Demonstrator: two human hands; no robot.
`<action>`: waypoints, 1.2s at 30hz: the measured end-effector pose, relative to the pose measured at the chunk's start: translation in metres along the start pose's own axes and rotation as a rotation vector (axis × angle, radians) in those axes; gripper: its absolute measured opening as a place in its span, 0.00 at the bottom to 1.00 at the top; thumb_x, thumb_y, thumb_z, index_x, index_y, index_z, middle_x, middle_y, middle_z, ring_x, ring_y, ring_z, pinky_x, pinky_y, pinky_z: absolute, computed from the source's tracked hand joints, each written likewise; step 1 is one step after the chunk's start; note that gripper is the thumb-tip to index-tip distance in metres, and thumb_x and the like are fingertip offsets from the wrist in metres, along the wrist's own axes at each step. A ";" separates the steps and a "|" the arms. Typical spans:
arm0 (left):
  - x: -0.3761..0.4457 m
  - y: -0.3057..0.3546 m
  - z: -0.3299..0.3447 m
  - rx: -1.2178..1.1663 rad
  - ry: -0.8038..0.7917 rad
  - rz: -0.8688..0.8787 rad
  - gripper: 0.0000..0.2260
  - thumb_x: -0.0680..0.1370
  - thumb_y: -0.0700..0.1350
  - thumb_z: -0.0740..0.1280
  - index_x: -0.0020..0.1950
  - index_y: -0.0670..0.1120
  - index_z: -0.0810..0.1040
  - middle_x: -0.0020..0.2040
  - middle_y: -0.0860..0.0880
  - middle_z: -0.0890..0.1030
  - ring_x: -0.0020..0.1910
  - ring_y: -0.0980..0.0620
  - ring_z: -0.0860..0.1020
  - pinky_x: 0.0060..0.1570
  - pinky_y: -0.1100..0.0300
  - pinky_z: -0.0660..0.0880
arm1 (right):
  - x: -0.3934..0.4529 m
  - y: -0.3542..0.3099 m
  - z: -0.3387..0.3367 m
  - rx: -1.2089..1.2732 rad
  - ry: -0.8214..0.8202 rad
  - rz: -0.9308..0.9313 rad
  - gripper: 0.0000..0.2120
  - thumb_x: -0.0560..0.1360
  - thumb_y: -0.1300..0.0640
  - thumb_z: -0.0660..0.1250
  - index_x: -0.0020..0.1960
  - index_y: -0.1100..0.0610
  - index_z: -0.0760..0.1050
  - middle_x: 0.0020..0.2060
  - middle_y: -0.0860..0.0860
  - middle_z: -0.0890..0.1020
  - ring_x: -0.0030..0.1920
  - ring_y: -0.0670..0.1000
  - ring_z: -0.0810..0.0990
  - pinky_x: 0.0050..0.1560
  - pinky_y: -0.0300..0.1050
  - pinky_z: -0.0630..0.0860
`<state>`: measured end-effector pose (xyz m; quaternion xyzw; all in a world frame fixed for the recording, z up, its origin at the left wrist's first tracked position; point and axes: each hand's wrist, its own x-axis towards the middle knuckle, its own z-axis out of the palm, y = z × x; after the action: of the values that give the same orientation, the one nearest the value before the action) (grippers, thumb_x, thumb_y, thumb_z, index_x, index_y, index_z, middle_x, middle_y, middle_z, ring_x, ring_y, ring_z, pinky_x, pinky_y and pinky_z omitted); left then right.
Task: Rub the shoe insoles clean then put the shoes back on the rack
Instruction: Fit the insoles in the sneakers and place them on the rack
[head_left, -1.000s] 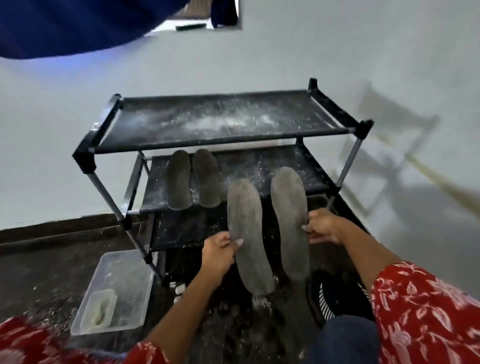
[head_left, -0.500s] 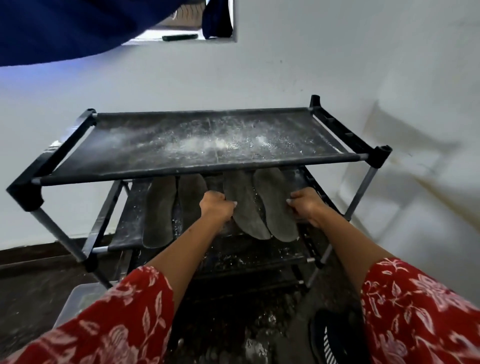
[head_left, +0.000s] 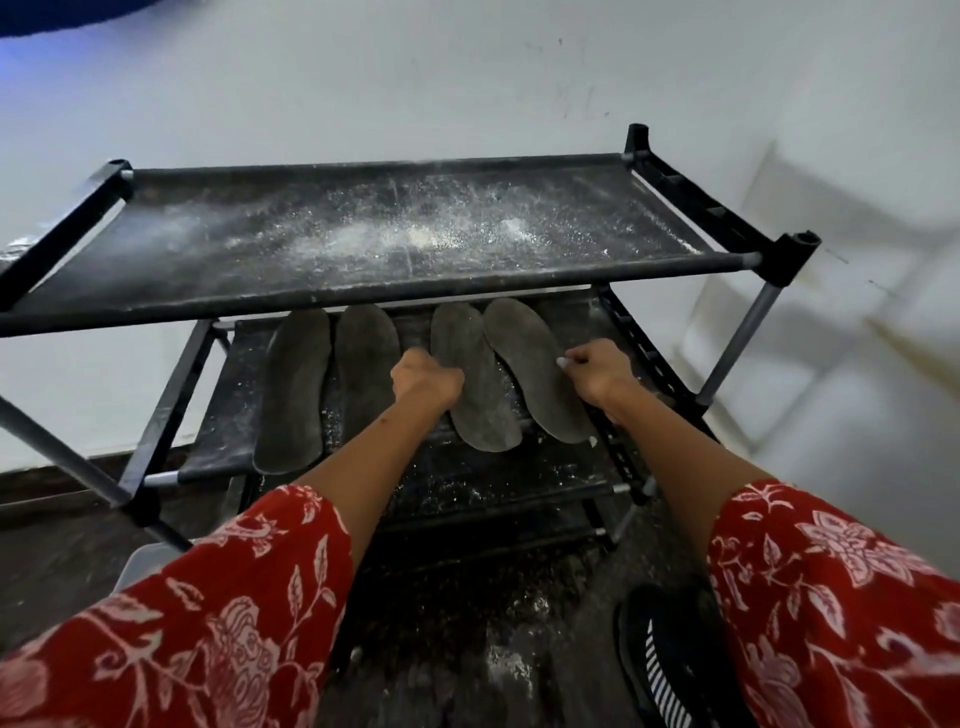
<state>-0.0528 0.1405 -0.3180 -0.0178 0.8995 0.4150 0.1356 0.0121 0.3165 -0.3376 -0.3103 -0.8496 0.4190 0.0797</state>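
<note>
Hands (head_left: 519, 374) grip 2 flat grey insoles (head_left: 511, 374).

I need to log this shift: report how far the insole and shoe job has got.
Looks done: two insoles lie flat on the rack's second shelf.
In hand: the left hand and right hand each hold an insole of the second pair, laying them on that shelf.
Left: a black shoe sits on the floor, off the rack, and white powder covers the top shelf.

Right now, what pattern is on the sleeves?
Red sleeves with pale pink flowers and leaves, seen in the head view.
</note>
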 end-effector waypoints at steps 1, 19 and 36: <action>-0.006 0.001 -0.001 0.014 0.007 0.014 0.11 0.76 0.42 0.67 0.52 0.35 0.77 0.54 0.40 0.79 0.51 0.44 0.78 0.41 0.59 0.71 | -0.003 -0.001 -0.001 -0.019 -0.002 -0.010 0.13 0.78 0.56 0.63 0.55 0.64 0.79 0.55 0.60 0.80 0.58 0.58 0.76 0.50 0.39 0.68; -0.211 -0.002 0.124 0.334 -0.091 0.563 0.13 0.75 0.46 0.62 0.58 0.42 0.72 0.57 0.43 0.75 0.58 0.42 0.73 0.53 0.48 0.72 | -0.152 0.163 -0.091 -0.928 -0.038 -0.571 0.08 0.73 0.55 0.67 0.45 0.61 0.77 0.40 0.59 0.80 0.42 0.61 0.81 0.40 0.50 0.75; -0.308 -0.146 0.336 0.681 -0.985 0.259 0.21 0.76 0.45 0.63 0.66 0.37 0.65 0.65 0.38 0.70 0.65 0.40 0.70 0.63 0.49 0.69 | -0.259 0.366 -0.033 -0.802 -0.587 0.372 0.22 0.75 0.57 0.62 0.68 0.59 0.62 0.66 0.55 0.67 0.69 0.55 0.63 0.63 0.57 0.67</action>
<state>0.3413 0.2719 -0.5548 0.3301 0.8081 0.0766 0.4818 0.3994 0.3516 -0.5627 -0.3317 -0.8602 0.1374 -0.3622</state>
